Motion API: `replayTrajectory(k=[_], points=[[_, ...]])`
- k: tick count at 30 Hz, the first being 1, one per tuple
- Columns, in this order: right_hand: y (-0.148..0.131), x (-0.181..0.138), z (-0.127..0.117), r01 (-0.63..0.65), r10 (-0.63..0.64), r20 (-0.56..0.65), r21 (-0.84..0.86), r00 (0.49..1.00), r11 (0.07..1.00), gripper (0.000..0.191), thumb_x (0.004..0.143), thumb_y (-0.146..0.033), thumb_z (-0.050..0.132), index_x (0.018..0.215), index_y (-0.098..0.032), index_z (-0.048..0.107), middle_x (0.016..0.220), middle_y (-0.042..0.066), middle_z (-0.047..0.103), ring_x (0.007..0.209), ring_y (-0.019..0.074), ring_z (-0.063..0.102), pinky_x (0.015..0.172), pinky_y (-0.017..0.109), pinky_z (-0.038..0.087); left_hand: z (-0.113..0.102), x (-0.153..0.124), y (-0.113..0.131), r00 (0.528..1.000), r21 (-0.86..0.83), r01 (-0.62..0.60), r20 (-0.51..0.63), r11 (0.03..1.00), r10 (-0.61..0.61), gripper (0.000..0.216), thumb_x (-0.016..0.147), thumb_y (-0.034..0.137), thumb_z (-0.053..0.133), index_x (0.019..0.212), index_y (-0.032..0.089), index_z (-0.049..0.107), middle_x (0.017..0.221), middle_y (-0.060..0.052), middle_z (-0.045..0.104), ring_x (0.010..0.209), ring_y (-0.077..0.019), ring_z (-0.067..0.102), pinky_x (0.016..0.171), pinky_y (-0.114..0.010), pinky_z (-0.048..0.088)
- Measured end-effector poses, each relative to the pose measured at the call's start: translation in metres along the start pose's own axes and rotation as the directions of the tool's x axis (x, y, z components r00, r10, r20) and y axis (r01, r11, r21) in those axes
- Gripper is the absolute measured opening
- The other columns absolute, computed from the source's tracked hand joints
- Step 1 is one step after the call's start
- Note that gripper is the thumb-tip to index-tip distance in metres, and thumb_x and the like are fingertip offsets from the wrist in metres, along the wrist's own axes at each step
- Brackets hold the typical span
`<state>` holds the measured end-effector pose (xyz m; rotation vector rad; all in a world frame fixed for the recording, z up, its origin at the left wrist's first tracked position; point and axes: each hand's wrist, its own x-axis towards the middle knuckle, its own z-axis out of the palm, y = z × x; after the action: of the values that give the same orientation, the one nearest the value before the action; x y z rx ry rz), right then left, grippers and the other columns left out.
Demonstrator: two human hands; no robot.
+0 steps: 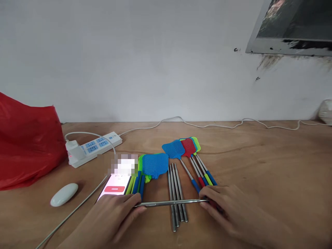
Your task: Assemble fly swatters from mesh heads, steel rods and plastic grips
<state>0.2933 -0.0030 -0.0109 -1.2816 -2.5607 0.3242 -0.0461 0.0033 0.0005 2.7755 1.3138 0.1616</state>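
A shiny metal rod [171,202] spans level between my two hands, above the table. My left hand [114,214] pinches its left end between thumb and fingers. My right hand [228,211] is closed around a dark red handle [213,204] at the rod's right end; the fingers hide most of it. Beneath the rod, several loose metal rods [173,218] lie side by side. Beyond my left hand is a pile of fly swatter heads, a blue one [155,164] on top, with coloured handles [136,185] beside it. Several assembled fly swatters [173,149] lie fanned beyond my right hand.
A phone [114,185] with a lit screen lies by my left hand. Left of it are a white computer mouse [64,194], a white cable [77,207] and a power strip [95,147]. A red bag [28,145] stands at far left. The wall [155,62] bounds the wooden table [272,166].
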Motion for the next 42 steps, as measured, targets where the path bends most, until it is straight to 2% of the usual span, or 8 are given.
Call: replayTrajectory(k=[5, 9, 14, 18, 22, 27, 33, 42], points=[[0.015, -0.001, 0.001, 0.118, -0.122, -0.028, -0.116, 0.992, 0.986, 0.031, 0.105, -0.02, 0.033, 0.085, -0.022, 0.056, 0.075, 0.001, 0.066, 0.058, 0.0178, 0.06, 0.054, 0.03, 0.032, -0.004, -0.001, -0.002, 0.997, 0.026, -0.037, -0.073, 0.999, 0.039, 0.054, 0.11, 0.044, 0.02, 0.085, 0.025, 0.064, 0.067, 0.0, 0.071, 0.052, -0.0205, 0.066, 0.046, -0.028, 0.036], [-0.004, 0.013, 0.014, 0.252, -0.268, -0.083, -0.167, 0.96, 0.953, 0.035, 0.106, -0.017, 0.03, 0.084, -0.02, 0.057, 0.07, 0.0, 0.067, 0.053, 0.0173, 0.06, 0.049, 0.032, 0.031, 0.008, 0.015, 0.017, 0.993, 0.075, -0.087, -0.07, 0.993, 0.092, 0.069, 0.109, 0.045, 0.001, 0.079, 0.024, 0.059, 0.058, 0.0, 0.065, 0.043, -0.0213, 0.061, 0.042, -0.031, 0.027], [-0.011, 0.007, 0.014, 0.181, -0.183, -0.04, -0.056, 0.982, 0.982, 0.026, 0.107, -0.026, 0.037, 0.092, -0.022, 0.059, 0.085, 0.001, 0.072, 0.07, 0.0182, 0.069, 0.06, 0.029, 0.041, 0.013, 0.016, 0.024, 0.993, -0.065, -0.116, -0.03, 0.991, 0.115, 0.053, 0.111, 0.037, 0.015, 0.086, 0.023, 0.059, 0.075, -0.001, 0.072, 0.055, -0.02, 0.067, 0.049, -0.03, 0.035], [0.008, -0.006, 0.001, 0.129, -0.131, -0.022, -0.097, 0.991, 0.987, 0.036, 0.108, -0.025, 0.03, 0.082, -0.023, 0.055, 0.072, -0.001, 0.065, 0.057, 0.0166, 0.062, 0.054, 0.029, 0.037, 0.002, 0.005, 0.01, 0.994, -0.042, -0.095, 0.047, 0.995, 0.096, 0.038, 0.109, 0.034, 0.029, 0.092, 0.025, 0.061, 0.078, 0.0, 0.074, 0.061, -0.0225, 0.07, 0.051, -0.03, 0.034], [0.009, -0.004, -0.007, 0.14, -0.144, -0.05, -0.082, 0.988, 0.987, 0.036, 0.109, -0.027, 0.029, 0.084, -0.023, 0.056, 0.072, -0.001, 0.065, 0.059, 0.015, 0.062, 0.055, 0.027, 0.038, -0.001, 0.004, 0.007, 0.994, -0.01, -0.11, 0.023, 0.994, 0.11, 0.045, 0.11, 0.038, 0.025, 0.082, 0.025, 0.058, 0.063, 0.001, 0.069, 0.051, -0.0214, 0.067, 0.046, -0.03, 0.029], [-0.016, 0.011, 0.0, 0.252, -0.264, -0.128, -0.104, 0.956, 0.962, 0.042, 0.11, -0.028, 0.026, 0.078, -0.022, 0.053, 0.063, -0.002, 0.063, 0.049, 0.0142, 0.057, 0.047, 0.029, 0.031, 0.013, 0.02, 0.025, 0.976, -0.046, -0.198, -0.098, 0.979, 0.193, 0.054, 0.111, 0.039, 0.01, 0.081, 0.024, 0.052, 0.06, 0.001, 0.066, 0.047, -0.02, 0.062, 0.046, -0.031, 0.025], [-0.011, 0.006, -0.002, 0.166, -0.164, -0.081, 0.026, 0.983, 0.986, 0.029, 0.109, -0.03, 0.033, 0.095, -0.024, 0.057, 0.078, -0.002, 0.069, 0.062, 0.0149, 0.063, 0.058, 0.026, 0.041, 0.016, 0.023, 0.015, 0.98, -0.084, -0.189, -0.081, 0.978, 0.182, 0.048, 0.111, 0.043, 0.016, 0.085, 0.024, 0.052, 0.065, 0.002, 0.065, 0.051, -0.0199, 0.062, 0.049, -0.032, 0.023], [-0.004, 0.023, 0.007, 0.168, -0.178, -0.163, -0.073, 0.971, 0.983, 0.032, 0.1, -0.011, 0.031, 0.076, -0.022, 0.047, 0.067, 0.001, 0.061, 0.054, 0.0154, 0.053, 0.052, 0.028, 0.033, 0.011, 0.035, 0.015, 0.983, -0.073, -0.173, -0.068, 0.982, 0.168, 0.052, 0.111, 0.04, 0.012, 0.085, 0.023, 0.054, 0.064, 0.0, 0.065, 0.05, -0.02, 0.059, 0.049, -0.03, 0.026]])
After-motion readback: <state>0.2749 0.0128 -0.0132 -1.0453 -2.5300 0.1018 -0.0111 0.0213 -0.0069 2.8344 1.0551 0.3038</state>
